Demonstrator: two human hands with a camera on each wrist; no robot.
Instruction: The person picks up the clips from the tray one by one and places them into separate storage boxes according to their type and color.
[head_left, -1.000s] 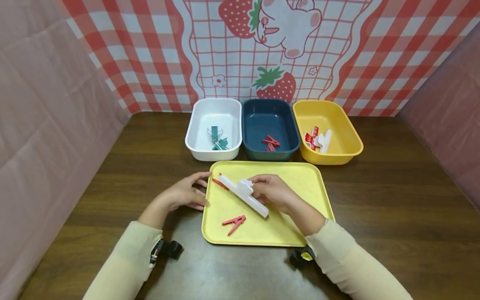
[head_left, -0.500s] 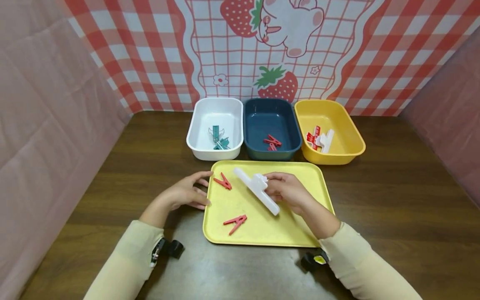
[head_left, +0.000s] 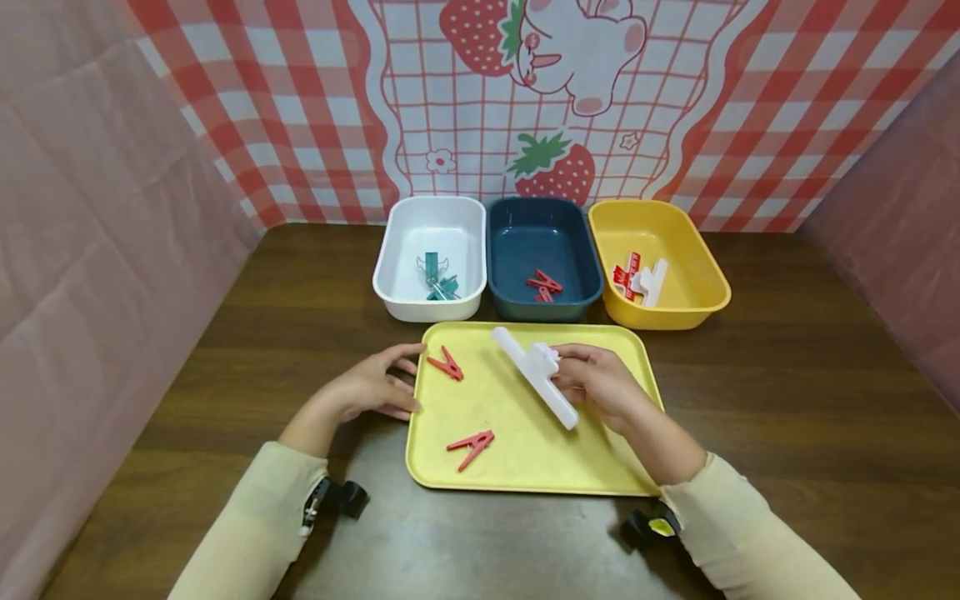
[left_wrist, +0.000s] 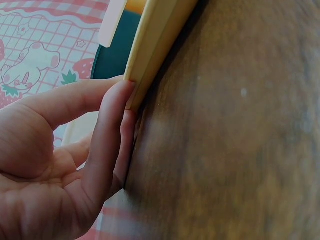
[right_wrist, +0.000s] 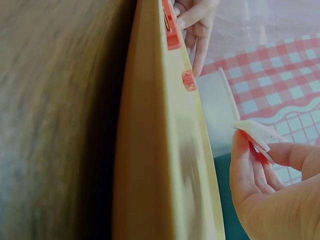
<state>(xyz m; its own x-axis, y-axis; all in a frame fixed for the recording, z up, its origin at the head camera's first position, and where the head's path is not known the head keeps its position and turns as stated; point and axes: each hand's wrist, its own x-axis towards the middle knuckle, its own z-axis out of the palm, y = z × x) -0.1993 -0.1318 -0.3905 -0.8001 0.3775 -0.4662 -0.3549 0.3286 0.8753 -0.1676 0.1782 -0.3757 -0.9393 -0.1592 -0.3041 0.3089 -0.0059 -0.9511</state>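
Note:
Above the yellow tray (head_left: 555, 467), my right hand (head_left: 603, 383) pinches a long white plastic clip (head_left: 538, 375) by its handle, with the bar slanting down toward me. In the right wrist view the clip (right_wrist: 255, 132) sits between thumb and fingertips, raised off the tray. My left hand (head_left: 371, 383) is beside the tray's left edge, its relaxed fingers touching the rim; the left wrist view shows the fingertips against the tray wall (left_wrist: 150, 50). Two red clothespins lie on the tray: one clothespin (head_left: 447, 364) at the far left, another clothespin (head_left: 472, 448) nearer me.
Behind the tray, three bins stand in a row. The white bin (head_left: 390, 287) holds green clips (head_left: 438, 279), the dark blue bin (head_left: 528, 310) red clothespins (head_left: 544, 285), and the yellow bin (head_left: 697, 304) a red clip (head_left: 628, 275) and a white clip (head_left: 654, 283). A checked cloth (head_left: 300, 125) hangs behind.
My right hand has carried the white clip rightward over the tray, uncovering the far red clothespin. My left hand stays at the tray's left edge.

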